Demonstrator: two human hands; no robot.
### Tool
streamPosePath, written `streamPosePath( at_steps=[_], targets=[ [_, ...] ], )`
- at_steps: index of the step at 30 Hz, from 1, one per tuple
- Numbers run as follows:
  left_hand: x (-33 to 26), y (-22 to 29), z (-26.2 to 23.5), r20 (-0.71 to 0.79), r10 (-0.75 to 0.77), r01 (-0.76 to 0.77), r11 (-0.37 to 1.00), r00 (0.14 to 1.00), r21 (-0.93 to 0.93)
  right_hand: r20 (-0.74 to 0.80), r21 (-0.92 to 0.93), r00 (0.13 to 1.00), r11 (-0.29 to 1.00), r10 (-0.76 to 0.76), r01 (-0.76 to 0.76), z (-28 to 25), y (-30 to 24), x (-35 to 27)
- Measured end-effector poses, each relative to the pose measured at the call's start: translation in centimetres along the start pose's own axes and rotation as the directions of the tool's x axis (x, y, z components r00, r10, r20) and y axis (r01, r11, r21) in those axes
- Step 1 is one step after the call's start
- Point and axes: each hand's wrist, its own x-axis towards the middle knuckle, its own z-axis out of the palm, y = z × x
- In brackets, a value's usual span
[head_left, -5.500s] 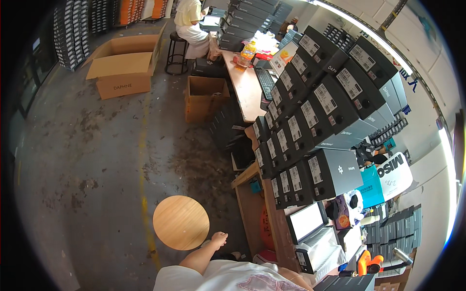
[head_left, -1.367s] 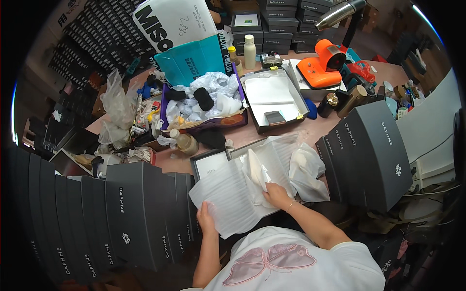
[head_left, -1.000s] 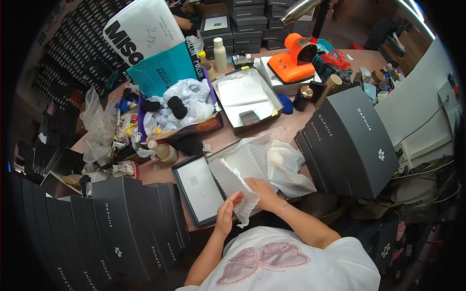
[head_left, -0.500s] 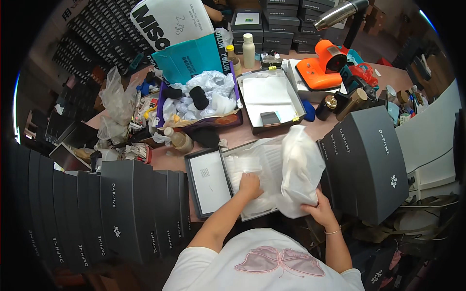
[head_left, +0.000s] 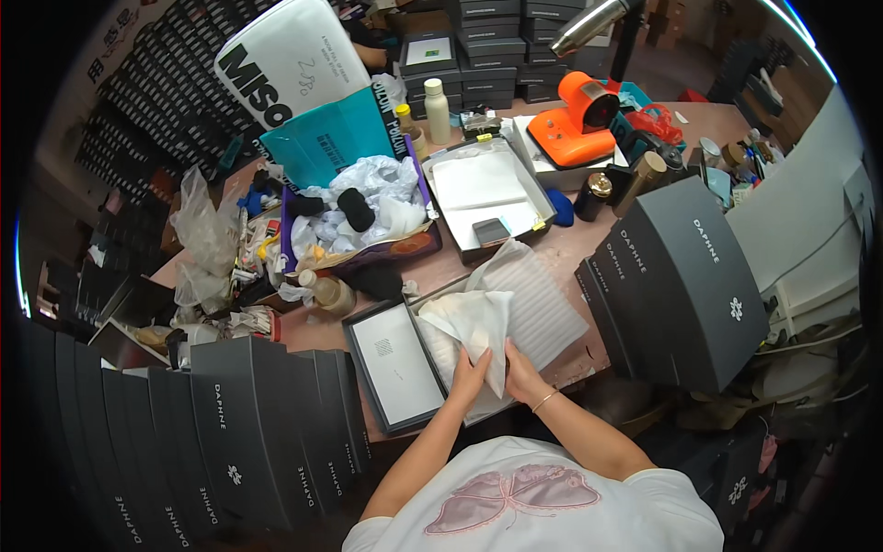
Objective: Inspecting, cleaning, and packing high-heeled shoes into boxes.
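Both my hands are closed on the near end of a white, translucent wrapped bundle (head_left: 474, 317). My left hand (head_left: 469, 375) pinches its left side, and my right hand (head_left: 521, 373) grips the wrapping close beside it. What lies inside the wrapping is not clear. The bundle is over an open shoe box (head_left: 427, 346), covering much of the box's inside. A ribbed white foam sheet (head_left: 544, 308) spreads from the box out to the right over the table. Left of the box lies a dark-rimmed lid (head_left: 395, 363), its pale inner side up.
Stacks of dark shoe boxes (head_left: 241, 432) stand at left, with more boxes (head_left: 685, 285) at right. Beyond are a purple carton (head_left: 432, 241) of crumpled plastic, an open box (head_left: 487, 189) holding papers, an orange device (head_left: 572, 129), a squat bottle (head_left: 329, 294) and a white bottle (head_left: 436, 110).
The bundle has swung left from the right side to over the box. My left hand has left the box's inside and joined my right on the bundle. The foam sheet now spreads rightward.
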Motion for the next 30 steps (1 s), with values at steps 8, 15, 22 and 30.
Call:
streamPosePath(
  at_steps=[8, 15, 22, 30],
  targets=[
    [3.9, -7.2, 2.0, -0.056, 0.361, -0.260, 0.763, 0.931, 0.592, 0.106, -0.628, 0.986, 0.760, -0.129, 0.167, -4.1, -2.0, -12.1],
    [-2.6, 2.0, 2.4, 0.031, 0.254, -0.247, 0.896, 0.967, 0.370, -0.658, -0.071, 0.611, 0.844, -0.440, 0.532, -22.5, -1.4, -22.7],
    [-12.8, 14.0, 20.9, 0.681, 0.693, -0.968, 0.222, 0.239, 0.114, -0.681, 0.173, 0.558, 0.635, -0.475, 0.752, -33.5, -12.8, -18.6],
    [-14.8, 13.1, 33.6, 0.807, 0.545, -0.898, -0.203, 0.227, 0.390, -0.681, -0.103, 0.564, 0.823, -0.467, 0.558, -41.5, -23.3, -8.8]
  ],
)
